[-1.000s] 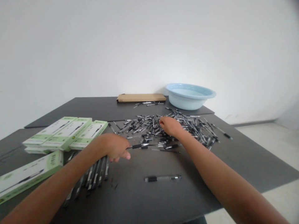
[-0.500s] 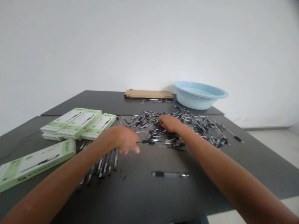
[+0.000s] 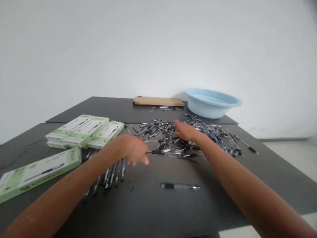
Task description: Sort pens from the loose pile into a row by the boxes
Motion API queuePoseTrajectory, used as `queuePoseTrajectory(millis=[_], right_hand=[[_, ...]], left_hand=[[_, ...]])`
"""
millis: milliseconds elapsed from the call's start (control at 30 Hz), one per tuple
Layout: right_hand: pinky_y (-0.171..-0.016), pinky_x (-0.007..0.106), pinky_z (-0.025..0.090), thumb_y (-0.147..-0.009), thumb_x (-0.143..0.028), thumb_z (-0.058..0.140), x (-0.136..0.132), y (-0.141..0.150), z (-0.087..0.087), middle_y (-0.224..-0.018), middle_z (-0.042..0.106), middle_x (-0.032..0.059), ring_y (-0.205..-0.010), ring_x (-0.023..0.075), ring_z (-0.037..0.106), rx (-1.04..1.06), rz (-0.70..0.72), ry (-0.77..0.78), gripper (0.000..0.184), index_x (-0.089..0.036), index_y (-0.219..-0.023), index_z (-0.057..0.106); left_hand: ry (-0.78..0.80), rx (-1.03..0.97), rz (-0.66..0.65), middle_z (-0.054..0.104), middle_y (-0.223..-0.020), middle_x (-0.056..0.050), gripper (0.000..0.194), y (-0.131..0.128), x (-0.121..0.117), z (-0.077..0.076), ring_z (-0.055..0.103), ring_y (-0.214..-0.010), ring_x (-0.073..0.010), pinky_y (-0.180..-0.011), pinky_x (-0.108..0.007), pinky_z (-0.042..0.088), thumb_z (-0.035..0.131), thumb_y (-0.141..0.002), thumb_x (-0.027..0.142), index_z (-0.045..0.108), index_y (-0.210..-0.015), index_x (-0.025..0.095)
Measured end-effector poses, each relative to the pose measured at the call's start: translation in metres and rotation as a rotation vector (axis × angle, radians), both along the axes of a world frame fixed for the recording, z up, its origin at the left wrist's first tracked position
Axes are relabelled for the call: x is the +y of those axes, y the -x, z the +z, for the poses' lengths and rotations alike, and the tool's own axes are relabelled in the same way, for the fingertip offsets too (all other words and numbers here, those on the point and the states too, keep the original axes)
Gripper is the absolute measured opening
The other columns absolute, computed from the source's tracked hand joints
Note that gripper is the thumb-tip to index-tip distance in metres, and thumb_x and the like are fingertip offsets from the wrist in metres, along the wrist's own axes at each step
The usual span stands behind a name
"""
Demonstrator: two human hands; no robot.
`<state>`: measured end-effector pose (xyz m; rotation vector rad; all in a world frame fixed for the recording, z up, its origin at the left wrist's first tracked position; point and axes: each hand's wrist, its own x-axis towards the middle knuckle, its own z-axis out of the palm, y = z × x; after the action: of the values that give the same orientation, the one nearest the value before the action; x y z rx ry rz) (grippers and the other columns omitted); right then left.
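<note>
My left hand (image 3: pixel 135 150) is closed, knuckles up, over the left-centre of the table. From its right side a black-gripped pen (image 3: pixel 156 151) sticks out; the part inside the fingers is hidden. Below and left of this hand lies a row of capped-looking dark pens (image 3: pixel 112 177), side by side. My right hand (image 3: pixel 185 130) reaches into a large loose pile of clear and black pens (image 3: pixel 210 132). Its index finger bends down among them with the other fingers curled; what they pinch, if anything, is hidden. A single clear pen (image 3: pixel 180 186) lies crosswise in front.
Several green-and-white pen boxes (image 3: pixel 85 130) are stacked at left, with another box (image 3: pixel 42 172) nearer me. At the back sit a flat brown carton (image 3: pixel 158 101), a few scattered pens (image 3: pixel 166 108) and a light blue basin (image 3: pixel 210 105). A seam crosses the dark table.
My right hand has shifted slightly right within the pile, its index finger now straighter. My left hand stays almost in place. The view has tilted a little.
</note>
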<state>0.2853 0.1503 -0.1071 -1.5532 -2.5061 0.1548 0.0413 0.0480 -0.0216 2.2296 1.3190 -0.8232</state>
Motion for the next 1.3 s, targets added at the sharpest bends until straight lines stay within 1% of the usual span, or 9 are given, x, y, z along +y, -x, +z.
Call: queuePoseTrajectory(millis=[133, 200, 267, 367, 467, 600, 800, 1000, 1300], right_hand=[[-0.076, 0.027, 0.041, -0.084, -0.015, 0.048, -0.009, -0.008, 0.013, -0.095, 0.066, 0.0096, -0.085, 0.0180, 0.059, 0.132, -0.032, -0.043, 0.032, -0.013, -0.114, 0.058], [-0.071, 0.025, 0.042, -0.087, -0.021, 0.046, -0.017, -0.005, 0.015, -0.087, 0.064, 0.0051, -0.078, 0.0152, 0.057, 0.275, -0.046, -0.064, 0.023, -0.015, -0.105, 0.059], [-0.060, 0.023, 0.040, -0.088, -0.028, 0.046, -0.028, 0.001, 0.014, -0.072, 0.057, -0.0009, -0.064, 0.0125, 0.053, 0.613, -0.055, -0.031, 0.016, -0.018, -0.096, 0.055], [-0.045, 0.020, 0.030, -0.085, -0.034, 0.051, -0.049, 0.015, 0.012, -0.054, 0.043, -0.0085, -0.045, 0.0090, 0.039, 1.211, -0.023, 0.162, 0.015, -0.021, -0.081, 0.045], [-0.044, 0.019, 0.030, -0.083, -0.036, 0.059, -0.066, 0.024, 0.015, -0.054, 0.049, -0.0080, -0.044, 0.0080, 0.041, 1.391, 0.081, 0.317, 0.022, -0.021, -0.079, 0.044], [-0.049, 0.021, 0.039, -0.083, -0.038, 0.062, -0.078, 0.026, 0.020, -0.061, 0.060, -0.0051, -0.051, 0.0098, 0.053, 1.363, 0.201, 0.382, 0.022, -0.021, -0.089, 0.048], [-0.061, 0.027, 0.049, -0.087, -0.045, 0.057, -0.082, 0.024, 0.017, -0.090, 0.068, 0.0048, -0.061, 0.0116, 0.061, 1.231, 0.325, 0.549, 0.031, -0.018, -0.100, 0.051], [-0.047, 0.020, 0.039, -0.091, -0.041, 0.051, -0.079, 0.023, 0.012, -0.077, 0.065, 0.0013, -0.049, 0.0087, 0.054, 1.066, 0.304, 0.399, 0.023, -0.019, -0.085, 0.046], [-0.049, 0.020, 0.038, -0.091, -0.034, 0.053, -0.086, 0.027, 0.014, -0.072, 0.059, -0.0015, -0.052, 0.0080, 0.050, 1.052, 0.307, 0.312, 0.017, -0.018, -0.085, 0.050]], left_hand=[[0.018, 0.028, 0.001, 0.077, -0.087, -0.009, 0.030, -0.001, 0.000, 0.001, 0.068, -0.071, -0.0207, -0.047, -0.024, 0.038, 0.049, -0.088, 0.038, 0.070, -0.089, 0.016], [0.009, 0.044, 0.006, 0.077, -0.090, -0.010, 0.031, -0.001, 0.000, 0.003, 0.069, -0.074, -0.0219, -0.049, -0.024, 0.040, 0.049, -0.089, 0.037, 0.070, -0.095, 0.015], [-0.004, 0.035, 0.018, 0.076, -0.092, -0.012, 0.033, 0.001, 0.002, 0.005, 0.070, -0.077, -0.0232, -0.053, -0.025, 0.043, 0.048, -0.089, 0.035, 0.069, -0.101, 0.013], [0.001, 0.018, 0.032, 0.076, -0.094, -0.013, 0.034, 0.004, 0.005, 0.007, 0.070, -0.080, -0.0239, -0.057, -0.027, 0.046, 0.046, -0.091, 0.033, 0.067, -0.106, 0.011], [0.019, 0.024, 0.026, 0.076, -0.095, -0.014, 0.034, 0.006, 0.008, 0.007, 0.070, -0.081, -0.0238, -0.060, -0.027, 0.047, 0.044, -0.093, 0.032, 0.066, -0.107, 0.010], [0.008, 0.024, 0.022, 0.076, -0.094, -0.013, 0.033, 0.011, 0.013, 0.005, 0.071, -0.081, -0.0220, -0.061, -0.025, 0.048, 0.043, -0.093, 0.032, 0.067, -0.105, 0.011], [0.038, 0.000, 0.022, 0.076, -0.093, -0.013, 0.033, 0.018, 0.023, -0.001, 0.071, -0.079, -0.0214, -0.061, -0.025, 0.048, 0.042, -0.092, 0.033, 0.068, -0.093, 0.013], [0.101, -0.052, 0.025, 0.076, -0.093, -0.011, 0.036, 0.024, 0.030, -0.006, 0.070, -0.080, -0.0203, -0.063, -0.024, 0.050, 0.041, -0.092, 0.036, 0.068, -0.102, 0.014], [0.036, -0.051, 0.014, 0.076, -0.092, -0.012, 0.032, 0.019, 0.021, 0.002, 0.070, -0.078, -0.0215, -0.061, -0.025, 0.049, 0.044, -0.091, 0.034, 0.068, -0.095, 0.013]])
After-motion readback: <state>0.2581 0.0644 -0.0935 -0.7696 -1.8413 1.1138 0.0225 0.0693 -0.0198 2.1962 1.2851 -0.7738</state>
